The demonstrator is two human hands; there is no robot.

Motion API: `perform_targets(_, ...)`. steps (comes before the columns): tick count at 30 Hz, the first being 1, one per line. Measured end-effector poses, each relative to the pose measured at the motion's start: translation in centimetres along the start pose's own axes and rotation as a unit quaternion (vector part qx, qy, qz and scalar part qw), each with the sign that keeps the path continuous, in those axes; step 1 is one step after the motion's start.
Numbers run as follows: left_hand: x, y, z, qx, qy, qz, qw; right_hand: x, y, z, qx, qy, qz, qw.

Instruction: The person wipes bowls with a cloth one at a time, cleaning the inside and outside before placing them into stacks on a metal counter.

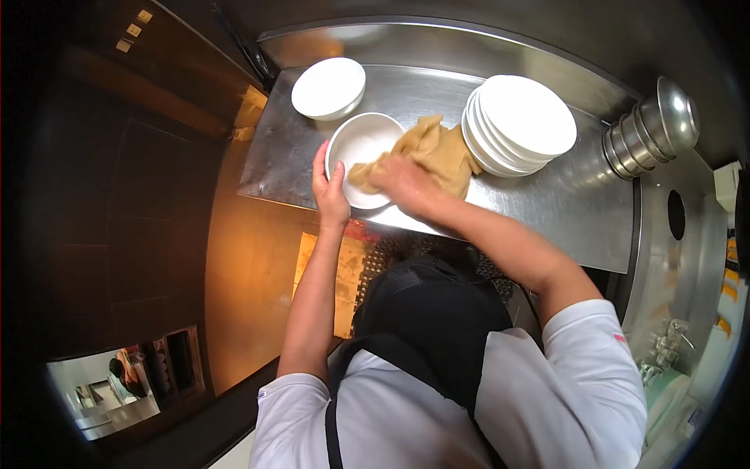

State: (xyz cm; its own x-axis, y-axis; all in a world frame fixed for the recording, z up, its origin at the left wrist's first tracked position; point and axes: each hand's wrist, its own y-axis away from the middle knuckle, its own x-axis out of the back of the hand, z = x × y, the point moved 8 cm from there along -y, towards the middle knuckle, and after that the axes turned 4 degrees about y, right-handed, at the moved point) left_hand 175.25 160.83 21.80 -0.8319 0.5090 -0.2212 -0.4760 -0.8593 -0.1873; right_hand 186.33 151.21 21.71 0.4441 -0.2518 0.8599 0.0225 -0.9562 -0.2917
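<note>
A white bowl (355, 148) is tilted at the front of the steel counter, its inside facing me. My left hand (332, 190) grips its left rim, with the thumb on the near side. Bunched in my right hand (402, 184) is a tan cloth (441, 152), pressed against the inside of the bowl. The rest of the cloth spreads over the counter to the right, reaching the plates. Farther back on the left stands another white bowl (328, 86), apart from my hands. My right fingers are partly hidden by the cloth and slightly blurred.
A stack of white plates (527, 117) stands on the steel counter (570, 211), right of the cloth. Nested metal bowls (652, 129) lie on their side at the far right. Beyond the counter's right end are a sink area and a tap (672, 344).
</note>
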Motion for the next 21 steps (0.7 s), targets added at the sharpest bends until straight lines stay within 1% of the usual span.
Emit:
perform_targets(2, -0.5, 0.0, -0.7, 0.027, 0.033, 0.015, 0.999, 2.5, -0.9, 1.6, 0.006, 0.114, 0.115, 0.987)
perform_targets(3, -0.9, 0.2, -1.1, 0.042, 0.049, 0.023, 0.998, 2.9, -2.0, 2.6, -0.057, 0.081, 0.111, 0.989)
perform_targets(5, -1.9, -0.5, -0.6, 0.007, -0.027, 0.007, 1.0, 1.1, -3.8, 2.5, -0.111, -0.094, 0.161, 0.976)
perform_targets(6, -2.1, -0.7, -0.3, -0.008, -0.067, 0.001, 0.998, 0.2, -3.9, 2.5, -0.137, -0.183, 0.182, 0.956)
perform_targets(7, -1.5, -1.2, -1.1, 0.041, -0.011, 0.004, 0.999, -1.0, -4.0, 0.7, -0.099, -0.257, 0.078, 0.958)
perform_targets(8, -1.0, -1.2, -1.2, 0.058, 0.002, 0.002, 0.998, -0.7, -2.8, -0.3, -0.083, -0.301, 0.062, 0.948)
perform_targets(9, -0.9, -1.1, -1.0, 0.074, 0.016, -0.003, 0.997, -0.6, -2.5, -0.5, -0.024, -0.222, -0.012, 0.975)
perform_targets(10, -0.6, -0.9, -0.9, 0.092, 0.028, -0.005, 0.995, -1.0, -2.0, -0.6, 0.036, -0.14, -0.089, 0.985)
perform_targets(11, -0.3, -1.0, -1.2, 0.101, 0.003, -0.017, 0.995, 0.6, -1.8, -0.9, 0.106, -0.057, -0.012, 0.993)
perform_targets(12, -0.4, -0.9, -1.6, 0.123, 0.019, -0.031, 0.992, 1.9, -1.3, -1.6, 0.172, 0.024, 0.065, 0.983)
perform_targets(13, -0.9, -0.9, -2.0, 0.146, 0.035, -0.048, 0.987, 3.0, -0.6, -2.2, 0.231, 0.107, 0.142, 0.956)
perform_targets(14, -1.6, -1.3, -2.4, 0.164, 0.053, -0.067, 0.983, 3.4, -0.9, -2.1, 0.263, 0.141, 0.155, 0.942)
perform_targets(15, -2.3, -1.2, -2.6, 0.152, 0.026, -0.098, 0.983, 3.9, -1.4, -2.0, 0.295, 0.173, 0.168, 0.924)
perform_targets(16, -2.3, -1.0, -1.9, 0.132, -0.024, -0.094, 0.986, 3.8, -1.7, -2.1, 0.325, 0.2, 0.181, 0.906)
perform_targets(17, -2.1, -0.8, -1.1, 0.113, -0.075, -0.091, 0.987, 3.7, -1.8, -0.8, 0.305, 0.25, 0.185, 0.9)
perform_targets(18, -2.3, -0.7, -0.3, 0.093, -0.124, -0.089, 0.984, 3.7, -1.8, 0.4, 0.237, 0.247, 0.178, 0.923)
perform_targets(19, -2.5, -0.5, 0.3, 0.076, -0.069, -0.061, 0.993, 3.6, -1.6, 1.5, 0.168, 0.245, 0.166, 0.94)
perform_targets(20, -2.7, -0.5, 0.4, 0.044, -0.087, -0.05, 0.994, 3.2, -1.0, 2.7, 0.099, 0.242, 0.151, 0.953)
perform_targets(21, -2.8, -0.4, 0.5, 0.013, -0.105, -0.038, 0.994, 3.5, -0.1, 2.1, 0.056, 0.228, 0.183, 0.955)
